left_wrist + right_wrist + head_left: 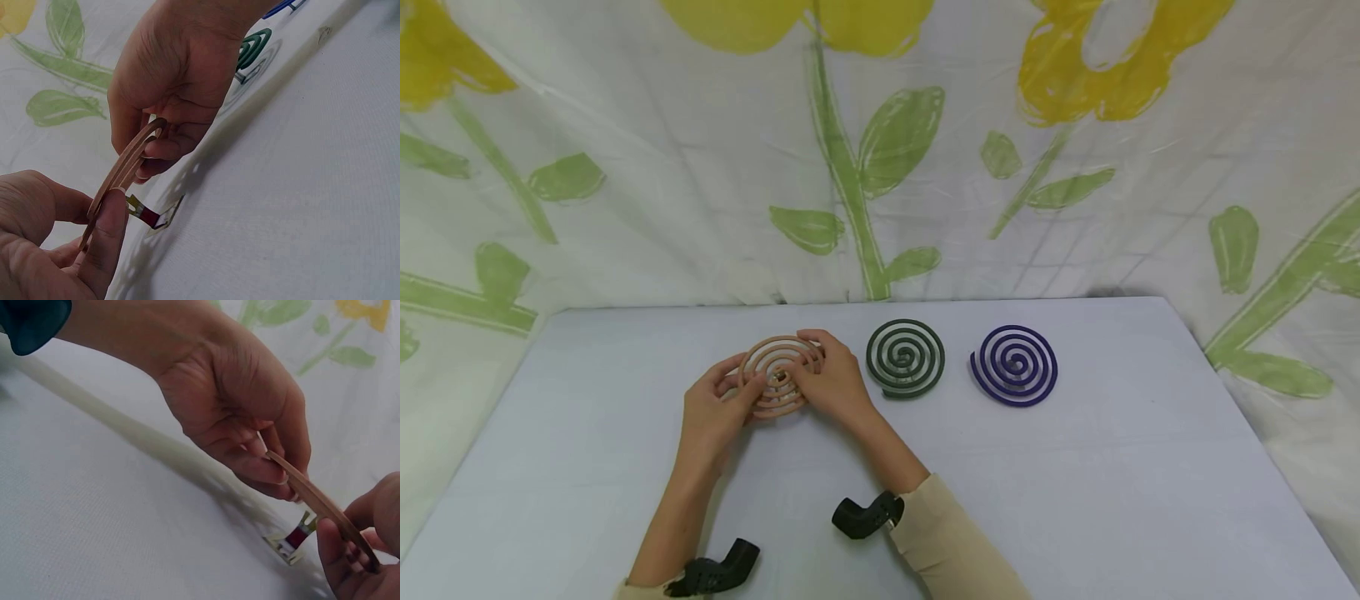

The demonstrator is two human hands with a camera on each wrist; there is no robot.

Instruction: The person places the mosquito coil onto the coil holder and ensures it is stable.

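Observation:
A tan mosquito coil (781, 379) is held between both hands, tilted above the white table. My left hand (711, 408) pinches its left side, the thumb on top and the fingers beneath. The right side is pinched by my right hand (833, 382), its thumb reaching toward the coil's centre. Below the coil stands a small metal stand (147, 215) with a red middle, also in the right wrist view. Whether the coil touches the stand's prongs, I cannot tell. To the right are a green mosquito coil (906, 358) and a dark blue mosquito coil (1015, 367).
A white cloth covers the table (1112, 483). Behind it hangs a white curtain (715, 183) painted with yellow flowers and green leaves. In the left wrist view the green coil rests raised on a stand. Black devices (718, 571) are strapped to both wrists.

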